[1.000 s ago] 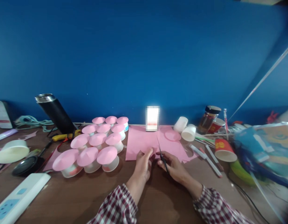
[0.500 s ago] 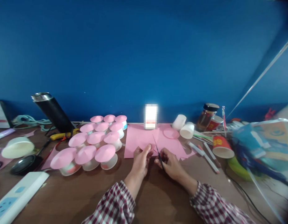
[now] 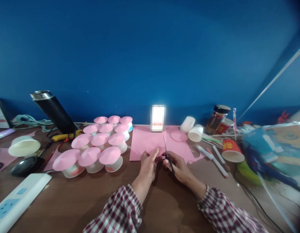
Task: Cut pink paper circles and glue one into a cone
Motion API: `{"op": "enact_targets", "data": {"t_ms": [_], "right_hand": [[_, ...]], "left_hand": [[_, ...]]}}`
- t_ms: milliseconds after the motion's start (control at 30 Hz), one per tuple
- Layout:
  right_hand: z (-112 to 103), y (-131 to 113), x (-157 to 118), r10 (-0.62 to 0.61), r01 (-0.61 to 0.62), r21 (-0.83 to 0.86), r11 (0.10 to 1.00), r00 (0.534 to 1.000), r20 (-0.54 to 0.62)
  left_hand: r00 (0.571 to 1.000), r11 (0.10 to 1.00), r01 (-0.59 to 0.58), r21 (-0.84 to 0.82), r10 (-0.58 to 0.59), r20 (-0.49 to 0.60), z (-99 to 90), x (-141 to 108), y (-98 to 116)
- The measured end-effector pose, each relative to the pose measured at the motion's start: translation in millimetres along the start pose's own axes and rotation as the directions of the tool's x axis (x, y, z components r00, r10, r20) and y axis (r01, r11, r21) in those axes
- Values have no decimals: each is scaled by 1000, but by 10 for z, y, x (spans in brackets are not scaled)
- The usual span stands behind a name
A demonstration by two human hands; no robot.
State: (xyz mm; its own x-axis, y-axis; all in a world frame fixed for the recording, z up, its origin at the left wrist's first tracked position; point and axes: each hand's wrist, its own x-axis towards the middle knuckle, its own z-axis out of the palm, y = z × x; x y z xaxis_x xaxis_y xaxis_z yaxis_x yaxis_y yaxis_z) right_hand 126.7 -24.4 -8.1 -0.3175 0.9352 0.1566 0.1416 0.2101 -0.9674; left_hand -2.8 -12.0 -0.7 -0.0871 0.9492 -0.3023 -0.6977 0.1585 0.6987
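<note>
My left hand [image 3: 148,165] is closed, thumb on top, on a small piece of pink paper [image 3: 161,151] that blends with the sheets behind it. Wrapped round dark-handled scissors [image 3: 169,160] is my right hand [image 3: 179,169], just to the right of the left one. The thin blades point away from me, beside the held paper; whether they touch it I cannot tell. Beyond both hands lie pink sheets [image 3: 145,139], with a cut pink disc [image 3: 179,136] on their right part.
At left stand several paper cups topped with pink cones [image 3: 109,156], near a black flask [image 3: 55,111] and a white power strip [image 3: 21,200]. White cups [image 3: 195,133], markers [image 3: 214,160], a red cup [image 3: 231,150] and a lidded jar [image 3: 217,119] are at right.
The scissors have shifted slightly right and their blades point more steeply away from me. My right hand has turned a little. The left hand keeps its grip, and the whole view has shifted slightly.
</note>
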Motion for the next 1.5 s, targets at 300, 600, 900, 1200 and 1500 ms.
{"op": "enact_targets", "data": {"t_ms": [300, 600, 900, 1200, 1500], "right_hand": [[-7, 14, 10, -1, 1, -49, 999, 1000, -3], [-4, 14, 7, -5, 4, -42, 999, 1000, -9], [7, -8, 11, -6, 5, -32, 999, 1000, -17], [5, -33, 12, 2, -3, -51, 999, 1000, -20], [-2, -25, 12, 6, -8, -56, 998, 1000, -22]], "left_hand": [[1000, 1000, 16, 23, -16, 8, -11, 1, -10], [1000, 1000, 13, 14, -14, 18, 16, -35, 9], [1000, 999, 27, 30, -28, 7, 22, -39, 27], [1000, 998, 30, 48, -30, -8, 28, -52, 37], [999, 999, 33, 31, -32, -16, 6, -34, 23]]}}
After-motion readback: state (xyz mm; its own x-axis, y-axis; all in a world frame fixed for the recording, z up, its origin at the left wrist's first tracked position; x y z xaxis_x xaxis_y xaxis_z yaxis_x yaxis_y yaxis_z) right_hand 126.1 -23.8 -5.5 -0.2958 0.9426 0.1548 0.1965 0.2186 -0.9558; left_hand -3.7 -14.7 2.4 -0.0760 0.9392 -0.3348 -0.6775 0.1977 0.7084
